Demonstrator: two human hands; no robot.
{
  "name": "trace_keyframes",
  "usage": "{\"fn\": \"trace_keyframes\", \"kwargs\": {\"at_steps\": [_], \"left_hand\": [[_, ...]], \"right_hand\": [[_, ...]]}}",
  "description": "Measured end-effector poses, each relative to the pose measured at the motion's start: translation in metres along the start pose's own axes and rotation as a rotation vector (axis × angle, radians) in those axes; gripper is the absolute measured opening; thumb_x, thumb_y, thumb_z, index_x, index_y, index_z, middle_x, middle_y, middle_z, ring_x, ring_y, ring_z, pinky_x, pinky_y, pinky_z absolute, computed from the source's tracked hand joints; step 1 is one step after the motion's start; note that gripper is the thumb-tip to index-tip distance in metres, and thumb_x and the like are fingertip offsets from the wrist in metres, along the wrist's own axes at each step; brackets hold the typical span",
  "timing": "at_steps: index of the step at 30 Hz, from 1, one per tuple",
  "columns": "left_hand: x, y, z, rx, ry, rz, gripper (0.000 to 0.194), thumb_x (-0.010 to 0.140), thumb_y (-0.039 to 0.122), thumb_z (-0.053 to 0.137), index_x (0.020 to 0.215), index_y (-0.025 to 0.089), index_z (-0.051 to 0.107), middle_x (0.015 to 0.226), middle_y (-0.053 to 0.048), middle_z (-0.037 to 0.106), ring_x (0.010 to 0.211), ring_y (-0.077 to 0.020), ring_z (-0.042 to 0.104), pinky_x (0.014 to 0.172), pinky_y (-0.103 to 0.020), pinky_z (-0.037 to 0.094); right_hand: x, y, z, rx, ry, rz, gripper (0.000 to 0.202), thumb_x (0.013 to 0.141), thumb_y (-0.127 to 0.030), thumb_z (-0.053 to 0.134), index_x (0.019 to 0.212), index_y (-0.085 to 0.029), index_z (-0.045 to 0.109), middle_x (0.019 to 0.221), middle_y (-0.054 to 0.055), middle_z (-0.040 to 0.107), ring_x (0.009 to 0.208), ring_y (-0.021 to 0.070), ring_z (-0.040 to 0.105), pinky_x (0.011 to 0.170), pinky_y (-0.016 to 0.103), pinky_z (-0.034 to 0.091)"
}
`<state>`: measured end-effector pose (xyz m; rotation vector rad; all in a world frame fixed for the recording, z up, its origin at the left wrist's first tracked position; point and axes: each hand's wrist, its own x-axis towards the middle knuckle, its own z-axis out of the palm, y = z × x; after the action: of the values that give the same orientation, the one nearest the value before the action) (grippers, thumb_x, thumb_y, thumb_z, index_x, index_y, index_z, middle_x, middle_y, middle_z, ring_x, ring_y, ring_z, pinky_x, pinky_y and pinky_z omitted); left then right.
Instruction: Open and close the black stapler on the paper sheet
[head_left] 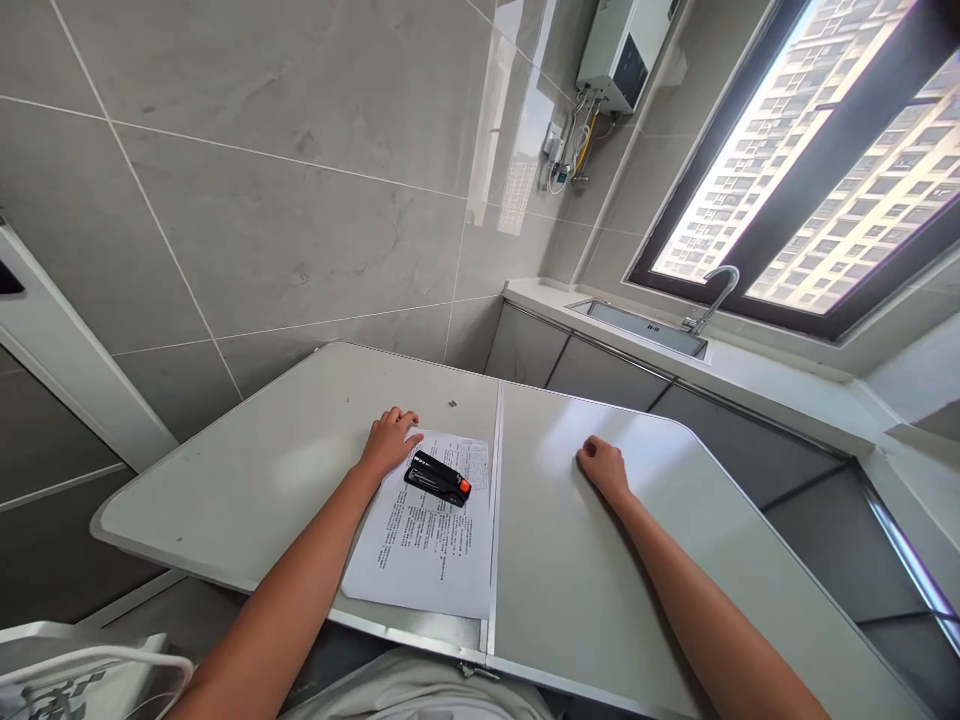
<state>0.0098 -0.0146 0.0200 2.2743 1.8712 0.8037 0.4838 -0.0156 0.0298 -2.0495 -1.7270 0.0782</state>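
A black stapler (437, 479) with an orange-red end lies across printed sheets of paper (420, 570) on the folding table. My left hand (390, 440) rests at the paper's upper left corner, fingers spread and holding nothing, with the thumb by the stapler's far end. Several printed lines run over the paper; the stapler covers part of them. Over on the table's right half, my right hand (604, 468) lies with its fingers curled in, apart from the paper. Nothing shows in it, though the inside of the curl is hidden.
The pale folding table (570, 580) has a metal seam down its middle. Small dark bits (452, 404), possibly staples, lie beyond the paper. A counter with a sink (645, 330) and tap (716, 300) stands behind, under a window. A white chair-like frame (97, 655) is at lower left.
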Motion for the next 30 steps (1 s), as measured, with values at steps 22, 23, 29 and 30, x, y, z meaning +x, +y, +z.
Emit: {"fn": "trace_keyframes", "kwargs": {"at_steps": [22, 23, 29, 30], "left_hand": [[0.004, -0.001, -0.004, -0.069, -0.069, -0.028, 0.021, 0.094, 0.035, 0.061, 0.108, 0.029, 0.075, 0.112, -0.006, 0.058, 0.115, -0.0273, 0.058, 0.101, -0.044, 0.042], [0.004, -0.001, -0.004, -0.066, -0.069, -0.026, 0.02, 0.095, 0.034, 0.061, 0.107, 0.029, 0.075, 0.112, -0.006, 0.059, 0.114, -0.0273, 0.058, 0.1, -0.043, 0.042], [0.005, 0.0, -0.005, -0.054, -0.097, 0.001, 0.017, 0.096, 0.028, 0.058, 0.109, 0.027, 0.068, 0.11, -0.006, 0.058, 0.111, -0.0266, 0.058, 0.097, -0.043, 0.042], [0.005, 0.0, -0.004, -0.055, -0.101, 0.009, 0.017, 0.096, 0.027, 0.057, 0.109, 0.027, 0.067, 0.11, -0.006, 0.058, 0.11, -0.0264, 0.058, 0.096, -0.043, 0.042]], "right_hand": [[-0.021, 0.076, -0.021, -0.169, -0.054, 0.26, 0.031, 0.092, -0.035, 0.049, 0.095, -0.02, 0.076, 0.087, 0.011, 0.073, 0.078, 0.023, 0.063, 0.063, 0.028, 0.035], [-0.02, 0.076, -0.021, -0.167, -0.055, 0.26, 0.031, 0.092, -0.035, 0.049, 0.096, -0.021, 0.076, 0.088, 0.011, 0.073, 0.079, 0.0229, 0.063, 0.063, 0.028, 0.036], [-0.02, 0.077, -0.02, -0.161, -0.054, 0.256, 0.031, 0.091, -0.035, 0.05, 0.095, -0.02, 0.077, 0.089, 0.011, 0.074, 0.078, 0.0227, 0.064, 0.064, 0.028, 0.036], [-0.02, 0.078, -0.019, -0.16, -0.052, 0.253, 0.031, 0.091, -0.035, 0.05, 0.094, -0.02, 0.077, 0.088, 0.011, 0.073, 0.078, 0.0227, 0.063, 0.063, 0.028, 0.035]]}}
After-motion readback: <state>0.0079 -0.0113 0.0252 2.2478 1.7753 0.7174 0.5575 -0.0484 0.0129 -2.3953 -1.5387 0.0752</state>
